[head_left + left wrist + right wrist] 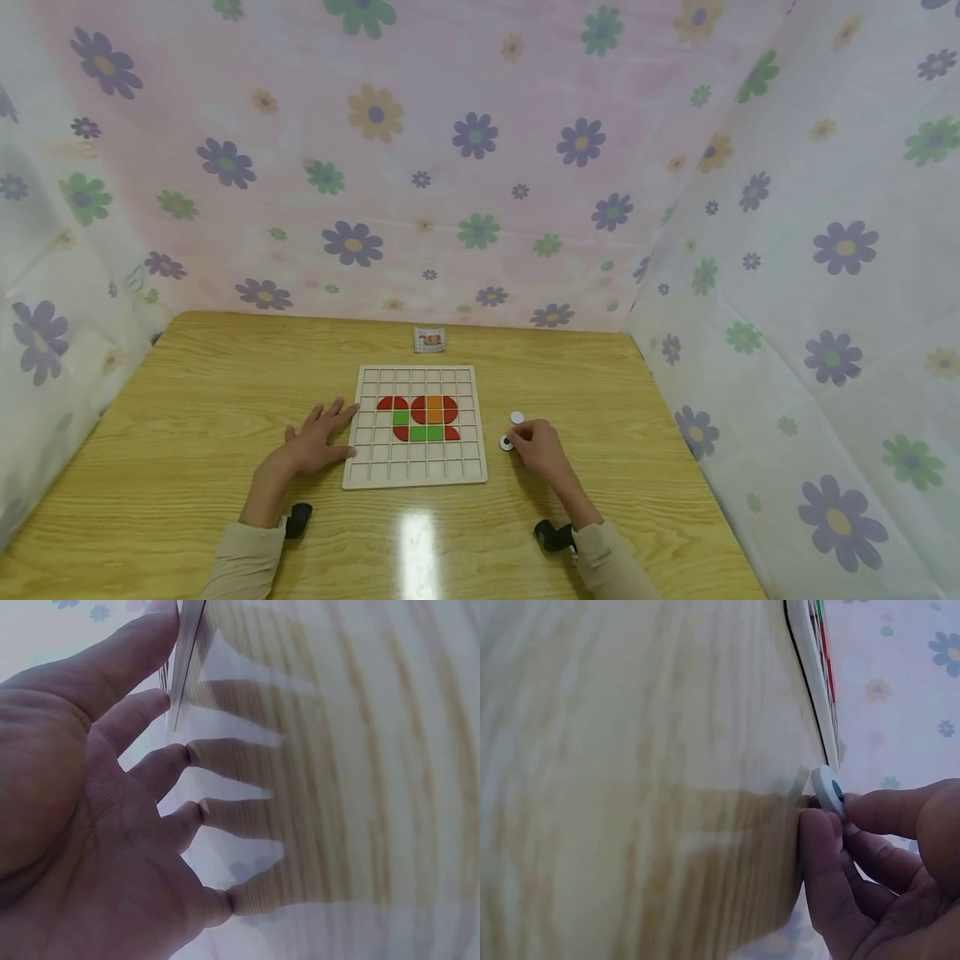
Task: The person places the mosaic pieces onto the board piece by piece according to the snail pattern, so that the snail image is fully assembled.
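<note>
A square wooden grid board (381,473) lies on the table. Red, green and orange pieces (427,432) form a figure in its middle cells. My left hand (309,447) spreads its fingers along the board's left edge, thumb and index fingertip at the rim. In the left wrist view, its other fingertips (174,763) rest on the tabletop. To the right of the board, my right hand (542,451) pinches a white disc with a dark dot (824,785) between thumb and fingers. The disc is tipped up in the right wrist view. A second white disc (517,417) lies just beyond that hand.
A small picture card (430,339) showing a similar figure lies behind the board. The wooden table (247,358) backs onto a flowered curtain (427,200), which also encloses both sides. Black wrist cameras (298,521) sit on both forearms.
</note>
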### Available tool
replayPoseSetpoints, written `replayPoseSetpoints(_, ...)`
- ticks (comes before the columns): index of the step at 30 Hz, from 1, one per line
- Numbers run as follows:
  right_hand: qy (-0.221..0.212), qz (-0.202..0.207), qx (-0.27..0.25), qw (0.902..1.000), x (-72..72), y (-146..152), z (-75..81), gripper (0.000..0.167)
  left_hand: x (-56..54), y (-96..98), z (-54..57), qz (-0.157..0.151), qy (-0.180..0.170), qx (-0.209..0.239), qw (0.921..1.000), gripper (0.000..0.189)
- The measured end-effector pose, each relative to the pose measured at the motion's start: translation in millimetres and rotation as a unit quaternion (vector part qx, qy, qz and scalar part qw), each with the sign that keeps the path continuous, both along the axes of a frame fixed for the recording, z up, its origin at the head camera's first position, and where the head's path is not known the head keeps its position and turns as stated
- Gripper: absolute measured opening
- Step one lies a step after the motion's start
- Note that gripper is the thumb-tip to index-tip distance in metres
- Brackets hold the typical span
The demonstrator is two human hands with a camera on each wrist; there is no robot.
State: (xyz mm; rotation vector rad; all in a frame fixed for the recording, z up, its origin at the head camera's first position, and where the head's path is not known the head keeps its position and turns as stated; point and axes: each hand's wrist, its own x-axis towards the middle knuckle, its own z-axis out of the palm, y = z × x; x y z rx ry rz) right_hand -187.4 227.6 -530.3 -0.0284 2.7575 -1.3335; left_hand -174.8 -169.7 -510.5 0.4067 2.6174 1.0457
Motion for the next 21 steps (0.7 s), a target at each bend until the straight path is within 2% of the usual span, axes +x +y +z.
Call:
replayPoseSetpoints(7, -0.015, -0.001, 0.0, 0.9999, 0.0, 1.7, 3.7, 0.015, -1.8, -1.0, -1.6, 0.005, 0.002, -0.004, 1.0, 0.074)
replayPoseSetpoints(12, -0.01, 0.008, -0.006, 0.9999, 0.7, 3.2, 3.2, 0.01, -2.5, 0.3, -3.6, 0.006, -0.002, -0.01, 0.9999, 0.074)
replayPoseSetpoints(17, -0.007, 0.019, -0.036, 0.9991, 1.8, 1.7, 2.4, 0.008, -1.4, 1.3, -3.8, 0.006, 0.0, -0.011, 0.9999, 0.074)
replayPoseSetpoints(21, -0.007, 0.009, -0.056, 0.9984, 2.1, -1.6, 3.0, 0.008, -0.1, 0.6, -3.6, 0.005, 0.0, -0.008, 1.0, 0.074)
